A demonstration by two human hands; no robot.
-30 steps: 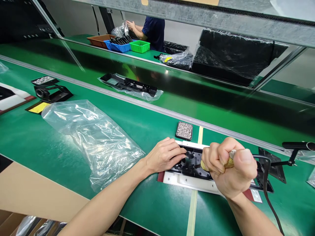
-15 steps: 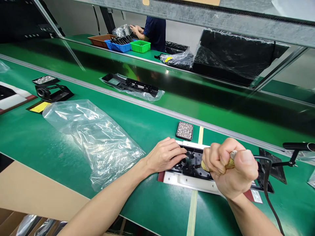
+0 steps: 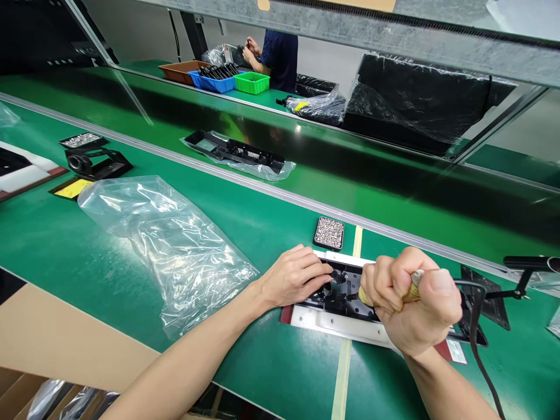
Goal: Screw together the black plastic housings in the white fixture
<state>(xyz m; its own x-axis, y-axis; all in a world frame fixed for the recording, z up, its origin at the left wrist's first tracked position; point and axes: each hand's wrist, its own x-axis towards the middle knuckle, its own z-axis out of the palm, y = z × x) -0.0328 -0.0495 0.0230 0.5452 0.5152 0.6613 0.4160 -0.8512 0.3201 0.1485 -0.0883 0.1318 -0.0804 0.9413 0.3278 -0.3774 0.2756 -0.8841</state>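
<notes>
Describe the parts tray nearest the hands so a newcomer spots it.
On the near green bench, follow the long metal rail to the pale tape strip. Just left of the tape sits a small black tray of silvery bits. Its lookalike sits far left.

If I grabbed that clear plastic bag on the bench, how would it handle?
The clear plastic bag would probably flop, since it lies crumpled and wrinkled. It looks thin and see-through, so likely light. Its glossy sheen suggests it might slide.
</notes>
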